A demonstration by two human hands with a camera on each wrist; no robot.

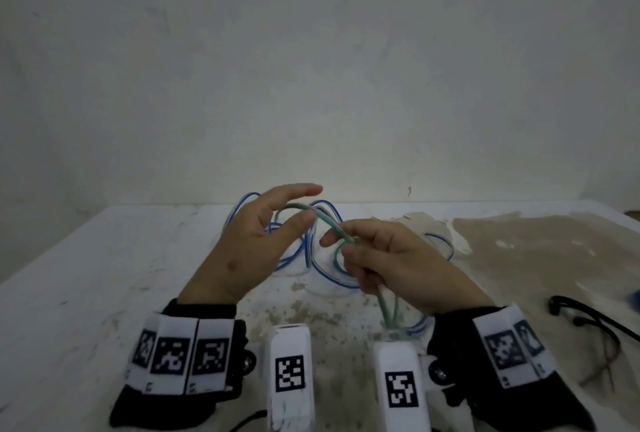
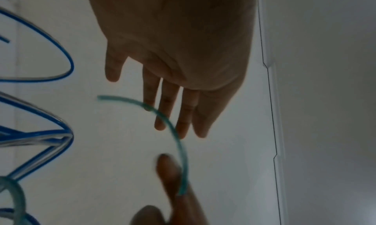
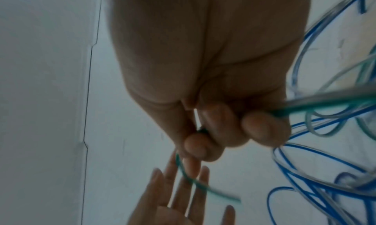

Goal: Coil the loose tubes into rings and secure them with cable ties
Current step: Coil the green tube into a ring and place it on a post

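Observation:
A green tube arcs in the air between my hands above the white table. My right hand grips it, the fingers curled round it, and several green loops hang below the palm. In the right wrist view the fingers are wrapped round the green tube. My left hand is spread with straight fingers beside the tube's free end. In the left wrist view the green tube crosses in front of those fingers, which do not grip it. Blue tubes lie tangled on the table behind.
Thin black strips and brownish ones lie at the table's right side, near a wide brown stain. A pale wall stands right behind the table. More blue loops spread to the right of my right hand.

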